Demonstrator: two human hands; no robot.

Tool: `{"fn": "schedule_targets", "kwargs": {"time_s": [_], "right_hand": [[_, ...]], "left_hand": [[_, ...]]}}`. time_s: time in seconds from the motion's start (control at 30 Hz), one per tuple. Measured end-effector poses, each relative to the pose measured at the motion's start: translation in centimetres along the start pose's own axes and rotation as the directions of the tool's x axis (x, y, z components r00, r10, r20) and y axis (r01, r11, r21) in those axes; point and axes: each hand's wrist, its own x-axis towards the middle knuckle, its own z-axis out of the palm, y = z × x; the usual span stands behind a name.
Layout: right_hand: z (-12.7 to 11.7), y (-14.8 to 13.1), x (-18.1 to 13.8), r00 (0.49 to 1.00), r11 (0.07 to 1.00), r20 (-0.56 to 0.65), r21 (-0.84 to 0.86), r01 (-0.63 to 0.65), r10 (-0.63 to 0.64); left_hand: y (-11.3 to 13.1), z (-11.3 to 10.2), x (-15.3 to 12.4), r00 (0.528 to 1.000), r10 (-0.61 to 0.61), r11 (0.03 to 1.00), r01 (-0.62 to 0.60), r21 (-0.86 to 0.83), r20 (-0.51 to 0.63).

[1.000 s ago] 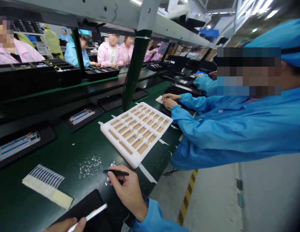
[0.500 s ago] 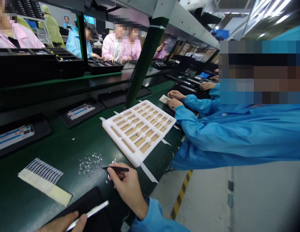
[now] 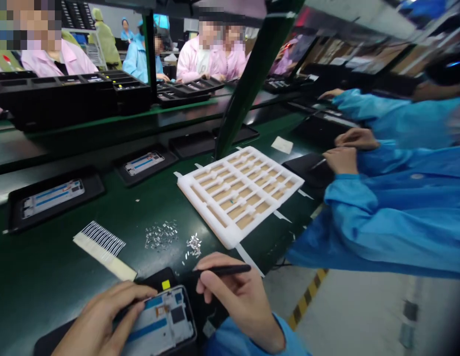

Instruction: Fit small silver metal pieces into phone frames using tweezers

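My left hand [image 3: 104,316] grips the edge of an opened phone body [image 3: 159,319], whose inner face shows blue strips and a small orange patch. My right hand [image 3: 239,301] is shut on slim black tweezers [image 3: 224,270], their tips just above the phone's upper edge. Two scattered piles of tiny metal parts [image 3: 161,235] [image 3: 194,244] lie on the green bench mat [image 3: 55,257], a little beyond the tweezers. Further off sits a white foam tray [image 3: 239,195] with tan-bottomed slots. A striped label sheet [image 3: 103,249] lies to the left.
A co-worker's blue sleeves and hands [image 3: 350,143] rest at a black pad on the right. Black trays holding phone bodies [image 3: 52,198] line the bench's far side. A green post [image 3: 255,79] rises behind the foam tray. More workers sit beyond.
The phone body has swung down and now shows its blue-marked inner face. Both my hands have moved right, and the co-worker's hands have shifted further right.
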Motion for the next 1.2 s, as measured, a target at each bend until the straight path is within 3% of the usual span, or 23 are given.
{"fn": "schedule_targets", "kwargs": {"time_s": [0.1,0.2,0.6,0.77,0.9,1.2], "right_hand": [[0.7,-0.8,-0.9,0.990,0.995,0.140,-0.100,-0.012,0.026],[1.6,-0.4,-1.3,0.980,0.974,0.200,-0.225,0.034,0.012],[2.5,0.6,-1.4,0.981,0.940,0.183,-0.342,-0.003,0.069],[2.6,0.7,-1.4,0.982,0.922,0.160,-0.385,-0.033,0.102],[2.5,0.7,-1.4,0.985,0.925,0.153,-0.380,-0.018,0.082],[2.7,0.8,-1.5,0.988,0.936,0.135,-0.350,-0.023,0.075]], "left_hand": [[0.5,0.0,1.1,0.971,-0.128,0.981,0.154,-0.117,0.201],[0.7,0.2,1.2,0.953,-0.167,0.968,0.208,-0.144,0.255],[1.0,0.7,1.1,0.982,-0.105,0.989,0.119,-0.087,0.155],[1.1,0.7,1.1,0.979,-0.112,0.991,0.124,-0.059,0.171],[0.9,0.9,1.0,0.977,-0.125,0.987,0.141,-0.080,0.172],[0.2,1.7,0.9,0.996,-0.074,0.994,0.079,-0.078,0.056]]}}
